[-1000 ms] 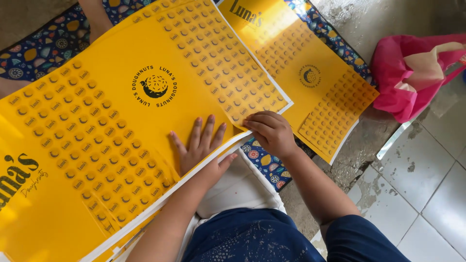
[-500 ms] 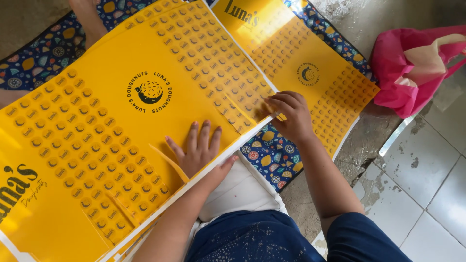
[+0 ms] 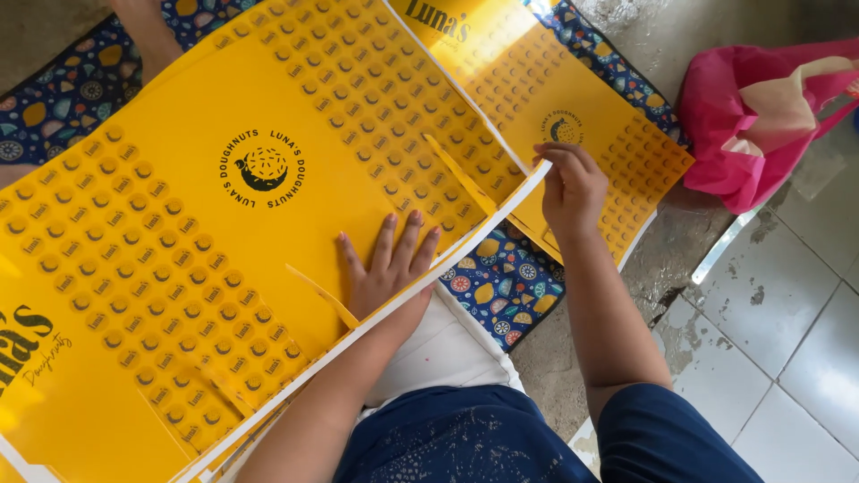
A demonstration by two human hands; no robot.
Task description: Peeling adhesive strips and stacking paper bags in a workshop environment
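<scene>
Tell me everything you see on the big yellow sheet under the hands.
The big yellow sheet looks like printed card, die-cut for a flat box, white at its edge. Rows of small round motifs flank a black round emblem. It lies flat, slanted across the view, over a patterned blue mat. Thin strips stand partly lifted along cut lines. The left hand presses it flat; the right hand pinches its edge corner.

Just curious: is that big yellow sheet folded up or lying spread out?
Spread out. The yellow sheet lies flat; the left hand presses it, the right hand pinches its edge.
</scene>
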